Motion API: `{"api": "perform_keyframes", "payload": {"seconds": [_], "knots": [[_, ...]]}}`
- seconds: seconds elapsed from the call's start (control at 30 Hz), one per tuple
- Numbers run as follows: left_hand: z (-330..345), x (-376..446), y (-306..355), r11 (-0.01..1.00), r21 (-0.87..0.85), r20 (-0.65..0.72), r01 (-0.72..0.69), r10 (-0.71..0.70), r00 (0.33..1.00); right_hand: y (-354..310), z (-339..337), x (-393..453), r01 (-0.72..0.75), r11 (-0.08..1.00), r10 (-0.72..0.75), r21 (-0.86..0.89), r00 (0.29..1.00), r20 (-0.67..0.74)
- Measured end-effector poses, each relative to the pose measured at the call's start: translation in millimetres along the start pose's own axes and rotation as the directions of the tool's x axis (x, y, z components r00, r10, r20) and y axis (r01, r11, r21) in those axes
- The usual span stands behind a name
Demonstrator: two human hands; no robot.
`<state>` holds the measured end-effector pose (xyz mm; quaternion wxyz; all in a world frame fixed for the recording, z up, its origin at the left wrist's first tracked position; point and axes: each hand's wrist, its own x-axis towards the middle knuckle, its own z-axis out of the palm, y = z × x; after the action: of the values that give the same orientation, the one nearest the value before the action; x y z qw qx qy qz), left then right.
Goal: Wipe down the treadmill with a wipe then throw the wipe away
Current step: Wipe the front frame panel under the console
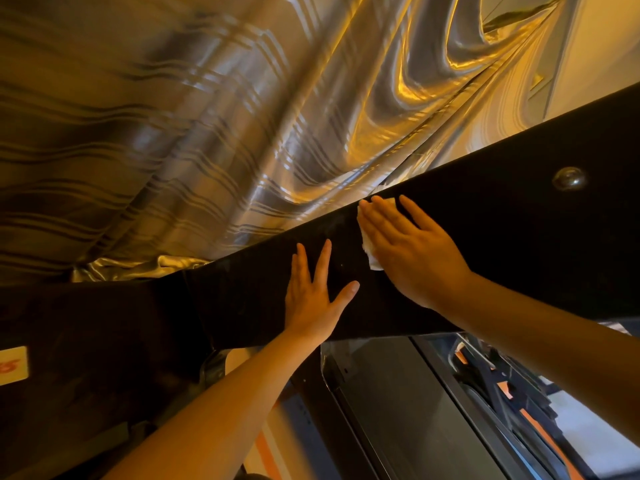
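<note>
A broad black panel of the treadmill (485,216) runs slantwise across the view, from the lower left up to the right edge. Its surface is dark and matte, with faint smears near the middle, and a round, shiny metal button or bolt head (569,178) is set into it toward the upper right. Behind the panel hangs a shiny striped curtain (194,133), gathered in deep folds and lit in warm gold and silver tones. A pale wall or frame (602,57) shows in the upper right corner.

Below the panel, the dark running belt (398,403) sits within its grey side rails, with black and orange parts (498,386) beside it on the right; what they are cannot be told. At the far left edge, a small white label (13,365) carries red lettering, cut off and too blurred to read.

The left hand (313,292) lies flat on the panel, fingers straight and spread, holding nothing. The right hand (412,247) presses down with straight fingers on a white wipe (370,252), which is crumpled against the panel under the palm and fingers and peeks out at the fingertips and along the hand's left side. The two hands are near each other but apart. No container shows in view.
</note>
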<state>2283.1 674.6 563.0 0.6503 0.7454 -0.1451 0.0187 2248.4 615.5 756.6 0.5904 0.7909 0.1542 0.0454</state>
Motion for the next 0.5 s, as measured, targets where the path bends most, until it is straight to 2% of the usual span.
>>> {"api": "perform_keyframes", "payload": {"seconds": [0.1,0.27,0.4,0.5], "knots": [[-1,0,1,1.000,0.016,0.033,0.017,-0.018,0.999,-7,1,-12,-0.011,1.000,0.011,0.001,0.998,0.058],[1,-2,-1,1.000,-0.017,0.021,0.013,-0.012,1.000,-31,12,-49,0.077,0.992,-0.093,0.096,0.979,0.183],[3,-6,-3,0.998,-0.065,-0.002,0.019,-0.019,1.000,-29,10,-45,0.102,0.994,-0.107,0.035,0.979,0.176],[3,-7,-6,0.995,-0.088,0.001,0.039,-0.039,0.999,-20,4,-18,0.046,0.998,-0.043,-0.036,0.995,0.089]]}}
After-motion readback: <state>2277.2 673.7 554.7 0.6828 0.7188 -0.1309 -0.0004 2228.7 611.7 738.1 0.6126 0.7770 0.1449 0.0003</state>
